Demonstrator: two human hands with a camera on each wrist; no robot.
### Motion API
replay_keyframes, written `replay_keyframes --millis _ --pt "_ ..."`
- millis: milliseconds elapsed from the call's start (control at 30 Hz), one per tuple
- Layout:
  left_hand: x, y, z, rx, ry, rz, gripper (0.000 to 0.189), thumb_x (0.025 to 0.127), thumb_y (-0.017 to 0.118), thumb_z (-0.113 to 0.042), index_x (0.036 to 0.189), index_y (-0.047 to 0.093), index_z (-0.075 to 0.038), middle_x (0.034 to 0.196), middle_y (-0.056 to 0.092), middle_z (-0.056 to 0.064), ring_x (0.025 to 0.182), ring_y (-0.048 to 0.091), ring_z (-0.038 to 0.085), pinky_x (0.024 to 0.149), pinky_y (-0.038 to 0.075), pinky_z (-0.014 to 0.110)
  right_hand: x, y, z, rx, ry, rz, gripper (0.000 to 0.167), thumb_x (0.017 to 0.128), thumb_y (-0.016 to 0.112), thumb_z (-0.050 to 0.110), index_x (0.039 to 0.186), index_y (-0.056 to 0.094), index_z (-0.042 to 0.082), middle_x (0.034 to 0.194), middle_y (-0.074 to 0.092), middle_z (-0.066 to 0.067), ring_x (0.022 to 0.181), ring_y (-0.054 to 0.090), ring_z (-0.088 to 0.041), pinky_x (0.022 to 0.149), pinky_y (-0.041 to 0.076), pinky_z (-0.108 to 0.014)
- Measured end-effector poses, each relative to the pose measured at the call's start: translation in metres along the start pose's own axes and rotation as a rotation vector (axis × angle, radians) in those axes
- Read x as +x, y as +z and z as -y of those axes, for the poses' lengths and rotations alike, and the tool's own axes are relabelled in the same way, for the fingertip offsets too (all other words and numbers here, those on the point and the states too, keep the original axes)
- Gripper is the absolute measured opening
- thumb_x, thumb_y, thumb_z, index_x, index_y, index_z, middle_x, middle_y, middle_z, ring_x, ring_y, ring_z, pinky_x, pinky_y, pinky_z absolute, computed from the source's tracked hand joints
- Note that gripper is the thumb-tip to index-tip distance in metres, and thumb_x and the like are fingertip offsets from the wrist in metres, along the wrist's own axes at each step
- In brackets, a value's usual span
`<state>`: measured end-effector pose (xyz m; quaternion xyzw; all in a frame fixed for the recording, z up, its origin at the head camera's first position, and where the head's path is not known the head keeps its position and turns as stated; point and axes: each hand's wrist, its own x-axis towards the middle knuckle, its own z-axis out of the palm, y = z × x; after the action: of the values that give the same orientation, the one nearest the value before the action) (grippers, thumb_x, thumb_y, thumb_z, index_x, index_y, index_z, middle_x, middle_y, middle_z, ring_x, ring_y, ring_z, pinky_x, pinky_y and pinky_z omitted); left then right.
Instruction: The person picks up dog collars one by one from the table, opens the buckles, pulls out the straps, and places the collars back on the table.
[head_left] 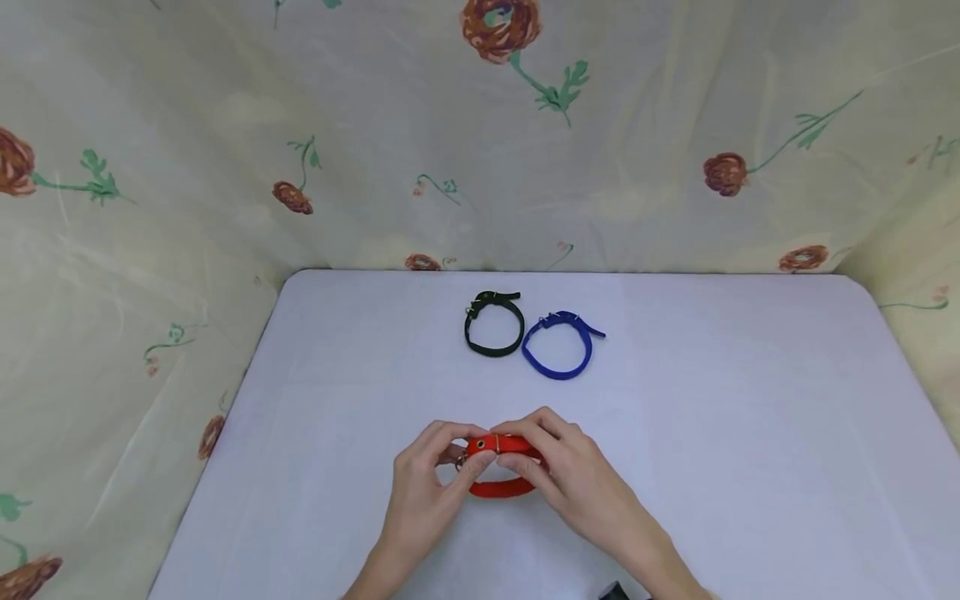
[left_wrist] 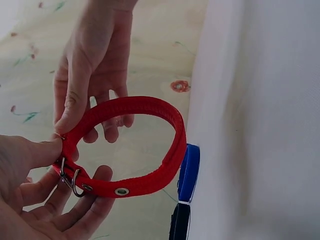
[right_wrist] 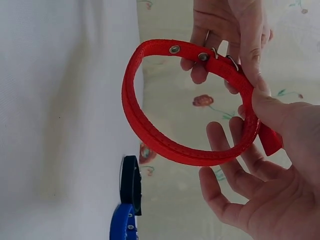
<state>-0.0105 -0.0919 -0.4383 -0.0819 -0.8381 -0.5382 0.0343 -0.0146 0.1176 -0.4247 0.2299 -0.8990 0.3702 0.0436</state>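
Observation:
A red pet collar [head_left: 501,488], its strap closed into a loop, is held between both hands. By its buckle and D-ring side, my left hand [head_left: 423,483] pinches the strap with thumb and fingers. My right hand [head_left: 585,475] pinches the band just beside it, thumb in front and fingertips on top; the strap's loose end [right_wrist: 270,141] shows by this hand in the right wrist view. Metal eyelets [left_wrist: 121,191] and the D-ring [left_wrist: 77,183] are visible in the left wrist view. The loop appears raised off the table in both wrist views.
Beyond the hands, a black collar [head_left: 494,352] and a blue collar [head_left: 557,374] lie buckled, side by side, on the white table [head_left: 337,400]. Floral fabric [head_left: 360,125] hangs behind and along the sides. A small dark object [head_left: 613,592] shows at the bottom edge, near the right forearm.

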Motion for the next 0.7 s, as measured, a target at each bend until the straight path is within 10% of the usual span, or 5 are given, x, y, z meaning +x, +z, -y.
replay_keyframes --millis 300,700 --pt "-0.0071 -0.0012 0.0040 -0.017 0.126 -0.014 0.021 0.099 0.079 -0.026 0.119 0.079 -0.020 0.109 0.079 -0.002 0.092 0.078 0.010 0.084 0.065 0.025 0.0008 0.0039 0.0028 0.077 0.000 -0.018 0.031 0.100 0.078 0.031 0.129 0.071 0.023 0.117 0.067 0.013 0.098 0.072 -0.004 0.083 0.063 -0.023" --pt "0.0006 0.0014 -0.0015 -0.122 -0.008 0.000 0.022 0.098 0.080 -0.030 0.118 0.077 -0.022 0.115 0.079 0.000 0.088 0.082 0.013 0.078 0.065 0.023 0.0041 0.0061 -0.0029 0.172 0.005 -0.064 0.019 0.105 0.072 0.025 0.123 0.068 0.021 0.115 0.069 0.010 0.097 0.073 -0.003 0.081 0.064 -0.024"
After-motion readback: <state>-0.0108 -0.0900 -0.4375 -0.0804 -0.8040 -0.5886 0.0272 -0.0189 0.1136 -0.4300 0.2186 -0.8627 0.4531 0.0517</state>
